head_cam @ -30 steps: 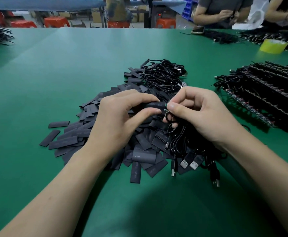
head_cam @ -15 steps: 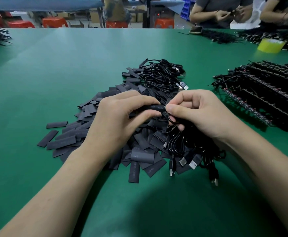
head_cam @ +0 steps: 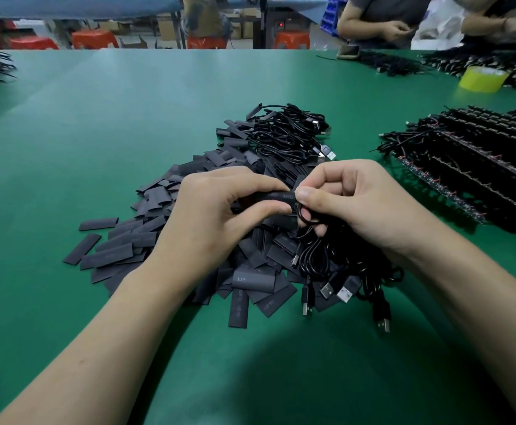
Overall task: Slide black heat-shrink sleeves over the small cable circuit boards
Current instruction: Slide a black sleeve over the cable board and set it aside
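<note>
Green table (head_cam: 97, 133) bears sleeve pile (head_cam: 121, 246); left grip (head_cam: 207, 222) pinches a sleeve (head_cam: 276, 196), right grip (head_cam: 358, 204) holds cable (head_cam: 313, 256).

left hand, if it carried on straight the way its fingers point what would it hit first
The left hand pinches a sleeve and points rightward along it, so it would probably meet the right hand first; that hand, gripping cables, has its thumb at the sleeve's end.

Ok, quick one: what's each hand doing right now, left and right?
Left hand: grips a black heat-shrink sleeve between thumb and fingers.
Right hand: pinches a black cable at the sleeve's end.
</note>
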Action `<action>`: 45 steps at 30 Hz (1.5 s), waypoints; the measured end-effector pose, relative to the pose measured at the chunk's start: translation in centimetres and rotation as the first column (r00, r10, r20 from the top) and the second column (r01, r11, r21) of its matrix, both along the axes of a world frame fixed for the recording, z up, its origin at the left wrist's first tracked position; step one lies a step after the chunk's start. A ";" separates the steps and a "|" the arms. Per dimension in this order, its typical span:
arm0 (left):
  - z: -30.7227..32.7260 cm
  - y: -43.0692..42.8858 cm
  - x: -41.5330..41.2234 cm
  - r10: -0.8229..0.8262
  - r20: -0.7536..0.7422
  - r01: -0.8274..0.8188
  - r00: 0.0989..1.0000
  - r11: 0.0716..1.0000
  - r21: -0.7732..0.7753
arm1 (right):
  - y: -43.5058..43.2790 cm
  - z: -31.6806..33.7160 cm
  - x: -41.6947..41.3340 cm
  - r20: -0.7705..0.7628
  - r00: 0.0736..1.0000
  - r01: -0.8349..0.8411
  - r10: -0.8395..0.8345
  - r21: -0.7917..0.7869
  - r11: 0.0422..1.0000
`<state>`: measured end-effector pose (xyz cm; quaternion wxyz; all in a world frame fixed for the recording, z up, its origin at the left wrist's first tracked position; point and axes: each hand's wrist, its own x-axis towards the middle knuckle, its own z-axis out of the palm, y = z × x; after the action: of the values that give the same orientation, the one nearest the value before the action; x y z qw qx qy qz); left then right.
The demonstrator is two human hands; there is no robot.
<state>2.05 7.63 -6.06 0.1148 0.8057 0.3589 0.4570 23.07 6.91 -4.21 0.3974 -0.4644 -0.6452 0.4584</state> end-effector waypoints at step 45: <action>-0.9 -0.1 1.0 0.273 0.203 -0.289 0.940 0.956 0.052 | -0.2 -0.8 -1.0 -0.034 0.995 0.101 -0.097 0.147 0.984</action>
<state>3.02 7.49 -6.96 0.0498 0.7019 0.4384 0.5591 22.09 6.75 -4.96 0.4617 -0.4588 -0.6483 0.3950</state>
